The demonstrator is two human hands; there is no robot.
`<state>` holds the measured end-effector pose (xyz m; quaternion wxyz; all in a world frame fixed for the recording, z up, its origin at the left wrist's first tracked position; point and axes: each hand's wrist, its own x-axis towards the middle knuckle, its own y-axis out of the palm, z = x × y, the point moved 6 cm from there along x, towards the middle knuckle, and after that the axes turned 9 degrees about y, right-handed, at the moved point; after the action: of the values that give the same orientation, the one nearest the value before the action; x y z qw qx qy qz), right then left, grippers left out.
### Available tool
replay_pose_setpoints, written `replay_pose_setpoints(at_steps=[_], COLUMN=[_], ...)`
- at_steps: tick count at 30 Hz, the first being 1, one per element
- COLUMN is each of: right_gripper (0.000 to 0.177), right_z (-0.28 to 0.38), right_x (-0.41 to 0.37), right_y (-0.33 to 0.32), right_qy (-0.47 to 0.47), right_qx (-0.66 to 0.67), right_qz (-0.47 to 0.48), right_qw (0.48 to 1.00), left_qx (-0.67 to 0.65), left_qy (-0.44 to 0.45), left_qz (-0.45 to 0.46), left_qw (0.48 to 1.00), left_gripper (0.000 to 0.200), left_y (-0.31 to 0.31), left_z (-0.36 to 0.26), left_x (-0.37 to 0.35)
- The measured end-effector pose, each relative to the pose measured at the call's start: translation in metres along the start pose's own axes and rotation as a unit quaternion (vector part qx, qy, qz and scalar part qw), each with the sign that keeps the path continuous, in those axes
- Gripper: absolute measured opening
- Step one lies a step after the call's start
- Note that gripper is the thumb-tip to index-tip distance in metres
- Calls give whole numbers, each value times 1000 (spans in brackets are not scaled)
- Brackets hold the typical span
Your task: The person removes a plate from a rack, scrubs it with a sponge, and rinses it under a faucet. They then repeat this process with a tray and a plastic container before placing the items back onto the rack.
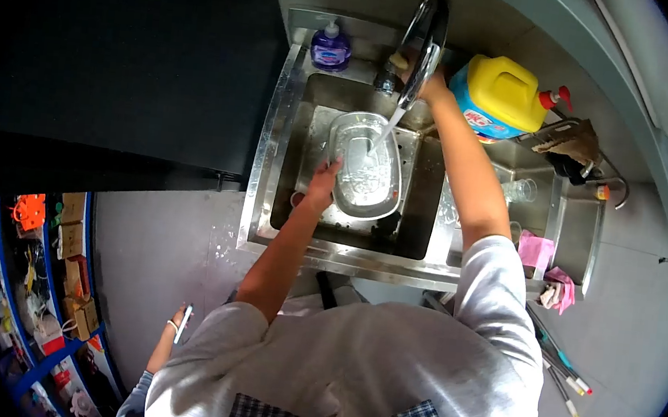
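Observation:
A rectangular dish with rounded corners [387, 201], shiny and see-through or metallic, is in the left sink basin [415, 240]. Its left rim is gripped by my left hand [322, 185], with the fingers closed at the edge. Water runs from the chrome faucet [427, 61] into the dish and pools there. My right hand [430, 85] is up behind the spout, closed at the faucet body; the spout hides part of its fingers.
A purple soap bottle [331, 50] stands at the back left rim. To the right are a yellow-and-blue detergent jug [502, 96], glasses [520, 191] in the second basin and pink cloths [535, 250]. Another person's hand [179, 318] holds a phone at lower left, near shelves [38, 361].

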<state>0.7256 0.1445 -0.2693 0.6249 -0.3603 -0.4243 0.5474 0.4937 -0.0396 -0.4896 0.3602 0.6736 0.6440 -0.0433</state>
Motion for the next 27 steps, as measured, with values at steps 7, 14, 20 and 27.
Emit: replay_pose_setpoints(at_steps=[7, 14, 20, 27], right_gripper=[56, 34, 68, 40], right_z=[-61, -21, -16, -61], right_x=[-7, -19, -120, -271], right_y=[98, 28, 19, 71], right_qy=[22, 145, 174, 414], right_qx=[-68, -69, 203, 707], right_qz=[115, 81, -86, 223], right_qw=[991, 984, 960, 528], left_qx=[32, 82, -20, 153], left_qy=[-11, -47, -13, -92], left_qz=[-26, -52, -39, 28], left_qw=[999, 994, 999, 983], left_gripper=[61, 81, 85, 60], left_y=[-13, -42, -21, -36], left_z=[-4, 10, -6, 17], left_x=[-15, -15, -41, -35])
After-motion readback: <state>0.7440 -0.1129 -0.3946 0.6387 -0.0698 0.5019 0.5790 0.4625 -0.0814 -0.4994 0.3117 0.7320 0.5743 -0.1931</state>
